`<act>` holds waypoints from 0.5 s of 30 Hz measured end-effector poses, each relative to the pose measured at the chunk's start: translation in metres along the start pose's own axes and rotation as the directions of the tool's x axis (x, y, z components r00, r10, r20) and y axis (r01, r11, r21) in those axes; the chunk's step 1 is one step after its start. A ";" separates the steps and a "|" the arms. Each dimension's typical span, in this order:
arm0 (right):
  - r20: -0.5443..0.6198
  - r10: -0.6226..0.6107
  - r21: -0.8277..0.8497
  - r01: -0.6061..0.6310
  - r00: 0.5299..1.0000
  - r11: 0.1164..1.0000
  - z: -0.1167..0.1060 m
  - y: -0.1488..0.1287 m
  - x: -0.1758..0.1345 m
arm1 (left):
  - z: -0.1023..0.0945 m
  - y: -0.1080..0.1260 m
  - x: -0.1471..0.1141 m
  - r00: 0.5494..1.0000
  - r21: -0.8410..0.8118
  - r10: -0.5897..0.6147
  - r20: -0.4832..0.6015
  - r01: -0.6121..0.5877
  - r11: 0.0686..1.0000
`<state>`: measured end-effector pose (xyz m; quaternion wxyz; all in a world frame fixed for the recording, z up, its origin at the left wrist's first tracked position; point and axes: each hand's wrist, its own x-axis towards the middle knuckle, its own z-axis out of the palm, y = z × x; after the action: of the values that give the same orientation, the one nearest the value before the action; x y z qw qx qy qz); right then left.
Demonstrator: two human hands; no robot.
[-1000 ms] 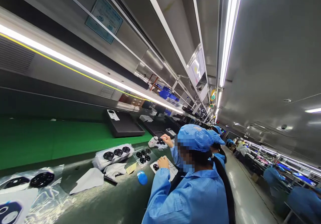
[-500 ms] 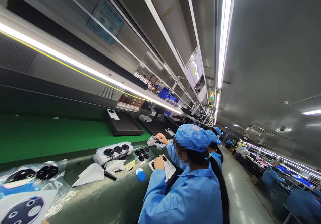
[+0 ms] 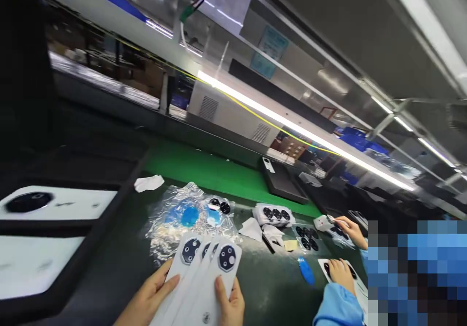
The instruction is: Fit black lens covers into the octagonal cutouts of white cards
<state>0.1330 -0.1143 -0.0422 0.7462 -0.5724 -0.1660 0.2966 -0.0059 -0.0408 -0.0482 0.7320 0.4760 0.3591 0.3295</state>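
Note:
Several white phone back covers are fanned out in front of me, each with a round dark camera ring near its top. My left hand is closed on their left edge, thumb across the front. On the rightmost cover my right hand is closed too, its thumb pressed below the camera ring. Just beyond the covers lies crinkled clear plastic film with blue round pieces and black camera rings on it.
At left stands a black tray holding white covers. A wrapped stack with black rings, white cloths and a blue disc lie ahead. At right, a co-worker's hands work over a white cover.
My view has swung left and down from the co-worker and the aisle. Both my hands and the fanned phone back covers are now in sight; earlier only part of one cover showed at lower left.

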 end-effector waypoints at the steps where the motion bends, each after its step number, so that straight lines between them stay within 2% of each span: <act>1: -0.032 0.027 -0.001 -0.027 0.999 1.000 -0.006 0.000 0.002 | -0.002 -0.001 0.000 1.000 0.005 -0.002 0.011 0.002 1.000; 4: -0.071 0.044 -0.067 -0.048 0.997 0.997 -0.025 -0.005 0.002 | -0.010 -0.007 -0.002 1.000 0.099 0.006 0.024 -0.008 0.995; 7: -0.039 0.038 -0.171 -0.044 0.999 0.984 -0.036 -0.010 0.003 | -0.023 -0.012 -0.009 1.000 0.282 0.008 0.005 -0.009 0.959; 11: 0.044 0.044 -0.317 -0.027 0.998 0.948 -0.039 -0.011 0.005 | -0.038 -0.007 -0.019 0.997 0.502 0.076 -0.024 -0.054 0.863; 15: 0.073 0.062 -0.413 -0.027 0.995 0.910 -0.040 -0.013 0.002 | -0.043 -0.002 -0.025 0.985 0.673 0.162 -0.060 -0.080 0.735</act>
<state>0.1614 -0.1453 -0.0411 0.5942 -0.7073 -0.2432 0.2959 -0.0544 -0.0421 -0.0570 0.4680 0.7091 0.4629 0.2528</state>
